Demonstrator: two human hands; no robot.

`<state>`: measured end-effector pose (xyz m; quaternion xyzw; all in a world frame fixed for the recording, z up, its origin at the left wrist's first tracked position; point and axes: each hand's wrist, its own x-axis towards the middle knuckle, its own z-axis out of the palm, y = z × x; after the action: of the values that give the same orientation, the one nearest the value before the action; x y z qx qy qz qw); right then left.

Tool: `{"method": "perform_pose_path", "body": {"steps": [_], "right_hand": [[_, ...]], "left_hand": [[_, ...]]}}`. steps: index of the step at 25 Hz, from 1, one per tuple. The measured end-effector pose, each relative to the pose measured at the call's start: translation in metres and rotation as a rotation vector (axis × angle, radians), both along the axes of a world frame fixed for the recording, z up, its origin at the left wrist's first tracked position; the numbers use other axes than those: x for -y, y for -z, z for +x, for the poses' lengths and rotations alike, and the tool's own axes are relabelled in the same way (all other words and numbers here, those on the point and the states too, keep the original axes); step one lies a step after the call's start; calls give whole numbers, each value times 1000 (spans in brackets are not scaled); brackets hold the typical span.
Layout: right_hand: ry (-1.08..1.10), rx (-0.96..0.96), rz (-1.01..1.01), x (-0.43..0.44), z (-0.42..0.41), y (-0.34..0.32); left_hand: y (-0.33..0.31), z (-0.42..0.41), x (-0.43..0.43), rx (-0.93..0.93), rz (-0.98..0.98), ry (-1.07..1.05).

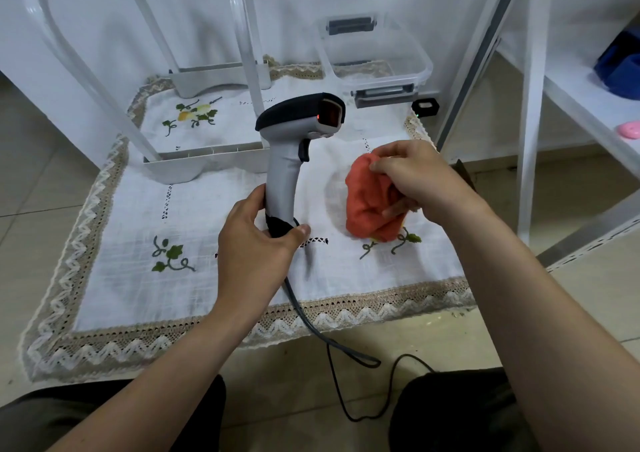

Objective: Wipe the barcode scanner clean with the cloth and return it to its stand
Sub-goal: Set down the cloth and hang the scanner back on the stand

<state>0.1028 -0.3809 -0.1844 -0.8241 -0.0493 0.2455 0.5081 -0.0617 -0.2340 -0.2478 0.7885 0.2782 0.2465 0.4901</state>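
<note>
While the left hand (258, 240) grips the upright scanner (289, 160) by its handle, the right hand (412, 177) clutches the cloth (369, 202) near the surface's (121, 278) right edge.

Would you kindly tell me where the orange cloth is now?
In the head view, the orange cloth is bunched in the right hand, right of centre over the tablecloth, beside the scanner the left hand holds.

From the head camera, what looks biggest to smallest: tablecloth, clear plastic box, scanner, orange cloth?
1. tablecloth.
2. clear plastic box and scanner: alike, and the box sits farther back, so unranked.
3. orange cloth, partly hidden by the right hand.
</note>
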Motion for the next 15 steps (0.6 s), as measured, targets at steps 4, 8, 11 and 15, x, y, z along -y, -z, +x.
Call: {"method": "perform_pose_path", "body": {"steps": [4,8,11,15], "right_hand": [[-94,370,-297,-2,7,13],[-158,496,-221,-5,-17,1],[-255,299,40,-20,-45,-12],[-265,270,140,-38,-67,-28]], "left_hand": [[-3,1,1,10,1,-5],[-9,1,5,22,20,-26],[-15,1,8,37,55,-36],[-33,-1,9,89,114,-58]]}}
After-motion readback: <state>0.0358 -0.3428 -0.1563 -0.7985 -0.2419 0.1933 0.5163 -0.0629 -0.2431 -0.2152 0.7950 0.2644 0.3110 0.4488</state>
